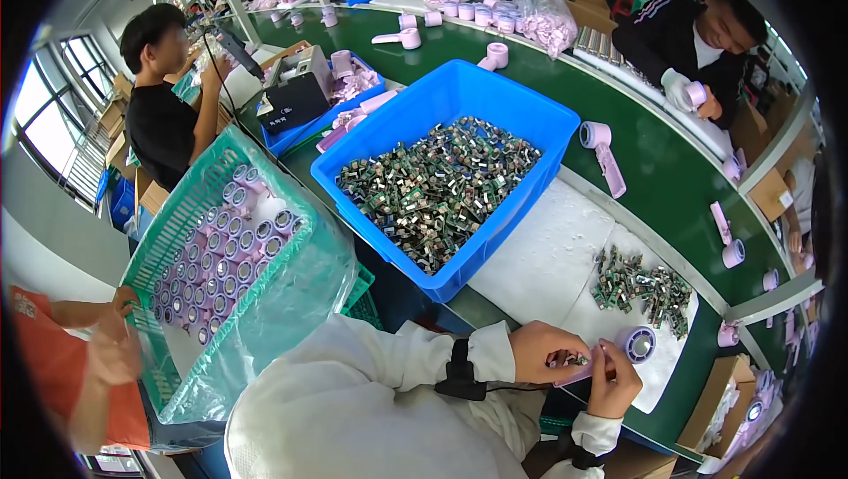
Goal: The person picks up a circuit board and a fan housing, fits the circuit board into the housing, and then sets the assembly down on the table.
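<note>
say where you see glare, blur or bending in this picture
Head view: the windows wash out white; head view: the plastic liner shines in streaks; head view: the orange-shirted co-worker's hand looks smeared; head view: the green belt bows, fisheye-style.

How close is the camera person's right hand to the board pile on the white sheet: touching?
Apart. The head view shows white sheet and a purple round part between the person's right hand and the board pile.

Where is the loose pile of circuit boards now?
In the head view, the pile lies at right on a white sheet, right of the blue bin and beyond the purple fan.
</note>
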Demonstrator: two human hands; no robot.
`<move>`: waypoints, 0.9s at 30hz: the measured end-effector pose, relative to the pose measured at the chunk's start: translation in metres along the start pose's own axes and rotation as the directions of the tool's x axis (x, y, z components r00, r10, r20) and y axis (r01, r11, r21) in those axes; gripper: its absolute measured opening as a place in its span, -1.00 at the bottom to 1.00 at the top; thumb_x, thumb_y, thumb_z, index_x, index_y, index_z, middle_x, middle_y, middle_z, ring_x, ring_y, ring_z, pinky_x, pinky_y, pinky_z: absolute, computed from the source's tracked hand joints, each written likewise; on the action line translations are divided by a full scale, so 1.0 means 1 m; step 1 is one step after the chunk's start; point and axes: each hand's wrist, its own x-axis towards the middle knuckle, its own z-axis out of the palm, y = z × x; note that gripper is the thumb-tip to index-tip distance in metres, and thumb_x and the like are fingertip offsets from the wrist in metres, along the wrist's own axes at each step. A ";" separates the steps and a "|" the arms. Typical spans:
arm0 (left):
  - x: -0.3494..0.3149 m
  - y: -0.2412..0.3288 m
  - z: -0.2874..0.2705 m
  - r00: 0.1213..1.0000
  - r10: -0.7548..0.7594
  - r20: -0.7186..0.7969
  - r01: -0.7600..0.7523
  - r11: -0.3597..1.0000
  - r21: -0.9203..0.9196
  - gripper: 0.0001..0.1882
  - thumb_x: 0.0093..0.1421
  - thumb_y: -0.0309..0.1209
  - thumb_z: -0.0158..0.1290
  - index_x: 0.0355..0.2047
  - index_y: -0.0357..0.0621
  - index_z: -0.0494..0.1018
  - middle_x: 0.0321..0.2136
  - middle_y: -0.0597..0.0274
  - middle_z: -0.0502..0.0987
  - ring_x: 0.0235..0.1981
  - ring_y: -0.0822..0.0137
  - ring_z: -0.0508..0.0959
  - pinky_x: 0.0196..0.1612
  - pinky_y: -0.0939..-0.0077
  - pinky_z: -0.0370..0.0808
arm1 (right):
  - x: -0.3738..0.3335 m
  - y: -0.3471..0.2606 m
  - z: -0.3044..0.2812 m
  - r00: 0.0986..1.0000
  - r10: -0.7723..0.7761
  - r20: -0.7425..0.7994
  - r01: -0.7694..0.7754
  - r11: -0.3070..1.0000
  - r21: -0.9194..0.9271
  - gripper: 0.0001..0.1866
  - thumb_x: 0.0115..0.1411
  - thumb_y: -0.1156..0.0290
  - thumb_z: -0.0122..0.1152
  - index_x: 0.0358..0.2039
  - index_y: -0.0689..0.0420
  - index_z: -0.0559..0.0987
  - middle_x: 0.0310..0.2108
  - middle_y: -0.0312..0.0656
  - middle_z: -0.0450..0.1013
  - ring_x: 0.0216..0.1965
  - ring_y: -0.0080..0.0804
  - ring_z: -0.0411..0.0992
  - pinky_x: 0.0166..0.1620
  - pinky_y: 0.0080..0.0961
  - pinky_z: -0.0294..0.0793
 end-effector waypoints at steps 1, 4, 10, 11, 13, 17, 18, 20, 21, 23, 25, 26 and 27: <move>0.000 0.001 0.000 1.000 0.006 0.001 -0.006 1.000 0.001 -0.73 0.17 -0.35 0.24 -0.11 -0.08 0.58 -0.46 0.22 0.61 -0.52 0.35 0.60 -0.43 0.51 0.54 | 0.001 -0.005 0.003 0.998 0.062 -0.024 -0.063 0.998 -0.030 -0.85 0.11 0.52 0.38 -0.26 0.22 0.67 -0.68 -0.19 0.37 -0.70 -0.47 0.25 -0.57 -0.47 0.25; -0.002 0.005 -0.001 1.000 -0.019 0.018 0.019 1.000 0.008 -0.71 0.14 -0.35 0.24 -0.13 -0.12 0.56 -0.49 0.19 0.60 -0.54 0.31 0.60 -0.43 0.49 0.54 | 0.000 -0.012 0.009 0.981 0.180 -0.074 -0.186 0.979 -0.078 -0.84 0.12 0.48 0.41 -0.28 0.22 0.67 -0.70 -0.22 0.37 -0.71 -0.52 0.23 -0.57 -0.50 0.23; -0.003 0.007 -0.002 0.995 -0.077 0.068 0.075 0.997 0.031 -0.71 0.15 -0.36 0.24 -0.13 -0.15 0.55 -0.48 0.19 0.59 -0.53 0.35 0.60 -0.40 0.48 0.55 | -0.006 -0.002 0.017 0.992 0.030 -0.120 -0.050 0.984 -0.171 -0.85 0.17 0.42 0.37 -0.30 0.23 0.67 -0.68 -0.17 0.43 -0.72 -0.44 0.30 -0.57 -0.44 0.28; -0.001 0.004 -0.001 0.996 -0.084 0.028 0.085 0.995 -0.046 -0.71 0.17 -0.38 0.23 -0.11 -0.16 0.56 -0.46 0.21 0.59 -0.49 0.40 0.59 -0.37 0.51 0.54 | -0.008 0.001 0.016 0.992 -0.003 -0.123 -0.021 0.982 -0.190 -0.85 0.19 0.41 0.35 -0.30 0.23 0.67 -0.66 -0.14 0.45 -0.72 -0.42 0.32 -0.57 -0.42 0.29; 0.007 -0.003 -0.001 0.994 -0.109 -0.028 0.100 0.973 -0.207 -0.72 0.20 -0.41 0.22 -0.08 -0.18 0.56 -0.41 0.26 0.60 -0.41 0.49 0.59 -0.32 0.57 0.52 | -0.007 0.005 0.014 0.993 -0.025 -0.112 0.000 0.975 -0.221 -0.84 0.20 0.40 0.32 -0.29 0.23 0.66 -0.65 -0.12 0.46 -0.70 -0.39 0.35 -0.55 -0.41 0.32; 0.029 -0.013 -0.007 0.993 -0.107 -0.057 0.098 0.986 -0.132 -0.70 0.28 -0.48 0.15 0.02 -0.24 0.52 -0.27 0.22 0.58 -0.30 0.50 0.59 -0.23 0.59 0.53 | -0.006 0.002 -0.002 0.997 -0.040 -0.060 0.034 0.995 -0.095 -0.81 0.27 0.38 0.23 -0.25 0.25 0.65 -0.57 -0.03 0.52 -0.64 -0.29 0.45 -0.47 -0.40 0.43; 0.030 -0.012 -0.013 0.991 -0.133 -0.035 0.126 0.981 -0.150 -0.68 0.28 -0.48 0.14 0.04 -0.25 0.51 -0.22 0.13 0.57 -0.28 0.43 0.58 -0.20 0.53 0.54 | -0.002 -0.005 -0.008 0.994 0.089 0.068 -0.086 0.995 -0.047 -0.81 0.26 0.38 0.25 -0.25 0.25 0.65 -0.55 -0.02 0.53 -0.61 -0.31 0.48 -0.45 -0.42 0.45; 0.028 -0.010 -0.021 0.991 -0.131 -0.017 0.122 0.957 -0.265 -0.66 0.33 -0.54 0.07 0.10 -0.32 0.47 -0.13 0.13 0.52 -0.20 0.38 0.58 -0.11 0.56 0.52 | 0.007 -0.005 -0.003 0.997 0.038 0.073 -0.044 0.996 0.076 -0.81 0.20 0.38 0.34 -0.26 0.24 0.66 -0.55 -0.04 0.53 -0.62 -0.37 0.46 -0.48 -0.46 0.42; 0.031 -0.005 -0.025 0.989 -0.148 0.028 0.151 0.964 -0.221 -0.66 0.33 -0.56 0.05 0.11 -0.32 0.46 -0.13 0.13 0.52 -0.18 0.39 0.58 -0.08 0.56 0.52 | 0.009 -0.004 -0.005 0.997 0.030 0.066 -0.037 0.993 0.115 -0.82 0.18 0.39 0.36 -0.26 0.23 0.67 -0.55 -0.06 0.52 -0.63 -0.39 0.44 -0.49 -0.48 0.41; 0.033 0.002 -0.022 0.978 -0.174 0.116 0.193 0.964 -0.183 -0.66 0.34 -0.57 0.04 0.12 -0.33 0.45 -0.14 0.12 0.52 -0.15 0.39 0.58 -0.06 0.56 0.51 | 0.006 -0.002 -0.011 0.997 0.063 0.044 -0.069 0.987 0.143 -0.82 0.17 0.39 0.37 -0.27 0.22 0.67 -0.56 -0.09 0.52 -0.64 -0.41 0.42 -0.50 -0.50 0.39; 0.034 0.007 -0.024 0.964 -0.195 0.179 0.226 0.957 -0.179 -0.66 0.35 -0.59 0.02 0.12 -0.34 0.45 -0.11 0.11 0.52 -0.14 0.38 0.58 -0.04 0.56 0.51 | 0.007 -0.002 -0.018 0.991 0.001 0.131 -0.024 0.984 0.179 -0.84 0.17 0.42 0.37 -0.27 0.20 0.67 -0.57 -0.13 0.51 -0.64 -0.43 0.39 -0.51 -0.52 0.37; 0.035 0.007 -0.023 0.960 -0.202 0.194 0.236 0.957 -0.170 -0.67 0.35 -0.59 0.01 0.12 -0.34 0.45 -0.10 0.10 0.52 -0.13 0.37 0.58 -0.03 0.56 0.51 | 0.003 0.000 -0.019 0.992 0.015 0.122 -0.036 0.984 0.174 -0.84 0.17 0.42 0.37 -0.27 0.20 0.67 -0.57 -0.13 0.51 -0.64 -0.43 0.39 -0.51 -0.52 0.37; 0.036 0.006 -0.021 0.958 -0.202 0.204 0.238 0.956 -0.170 -0.67 0.35 -0.59 0.01 0.12 -0.34 0.45 -0.10 0.10 0.52 -0.13 0.37 0.58 -0.03 0.56 0.51 | 0.000 0.002 -0.018 0.994 0.009 0.106 -0.029 0.983 0.183 -0.85 0.17 0.42 0.36 -0.27 0.20 0.68 -0.57 -0.14 0.50 -0.65 -0.43 0.38 -0.52 -0.51 0.36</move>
